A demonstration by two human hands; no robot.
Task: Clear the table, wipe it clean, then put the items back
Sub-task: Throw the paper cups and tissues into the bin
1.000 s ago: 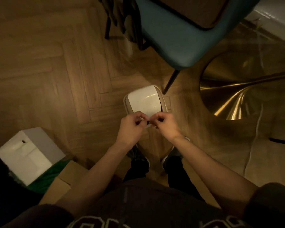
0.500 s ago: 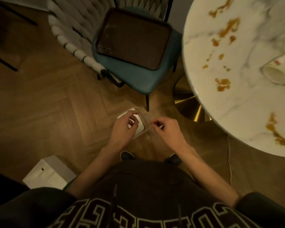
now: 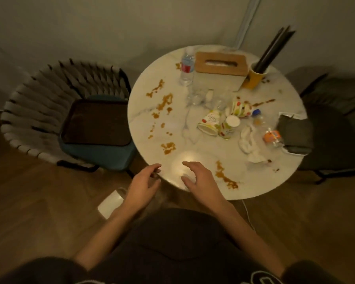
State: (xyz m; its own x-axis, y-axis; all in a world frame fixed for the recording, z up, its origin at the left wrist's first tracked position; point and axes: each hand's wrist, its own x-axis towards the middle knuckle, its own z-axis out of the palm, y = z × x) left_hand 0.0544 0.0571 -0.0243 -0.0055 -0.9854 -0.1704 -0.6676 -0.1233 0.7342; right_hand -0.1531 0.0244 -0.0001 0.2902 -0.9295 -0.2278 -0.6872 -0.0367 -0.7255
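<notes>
Table point(image 3: 172, 119) | round marble top, right of chair carrying tray point(image 3: 94, 121), brown spills throughout | left hand point(image 3: 142, 185) and right hand point(image 3: 201, 181) empty, fingers loosely spread at near edge | risk: tipped paper cups point(image 3: 217, 124) and water bottle point(image 3: 187, 67) may roll, sleeves may smear spills.

A woven chair point(image 3: 49, 103) with a dark tray point(image 3: 94, 121) on its seat stands on wooden floor point(image 3: 29, 212).

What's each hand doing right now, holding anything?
Left hand: open, empty, at the table edge.
Right hand: open, empty, above the table.
</notes>
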